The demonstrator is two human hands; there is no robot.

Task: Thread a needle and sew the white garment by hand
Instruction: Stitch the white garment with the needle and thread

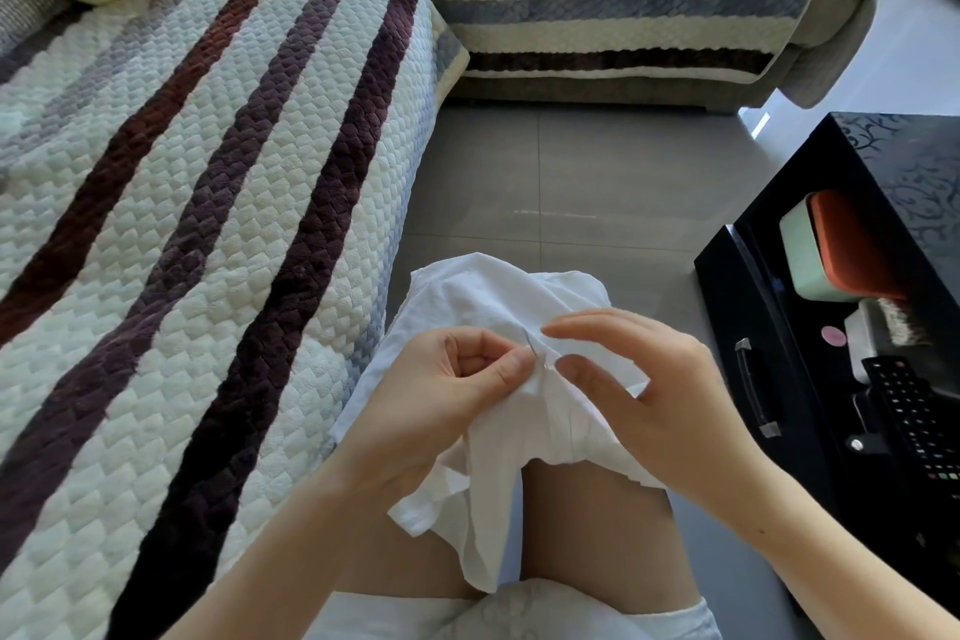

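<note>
**Hand sewing under way: needle set in the cloth, seam not yet visible**

The needle (531,346) stands in a raised fold of the white garment (467,286), which lies bunched over the person's knees. With the needle in the cloth, the threading is judged done, though the thread is too fine to make out. The left hand (447,390) pinches the fold beside the needle, thumb on top, fingers curled. The right hand (639,379) hovers just beside it, forefinger and thumb straight and apart, holding nothing. No line of stitches can be seen, so most of the sewing and the final knot appear left to do. A striped sofa cover (208,172) lies to the left and grey floor (571,172) beyond. To the right, a black bench (924,161) holds a remote control (914,416).
</note>
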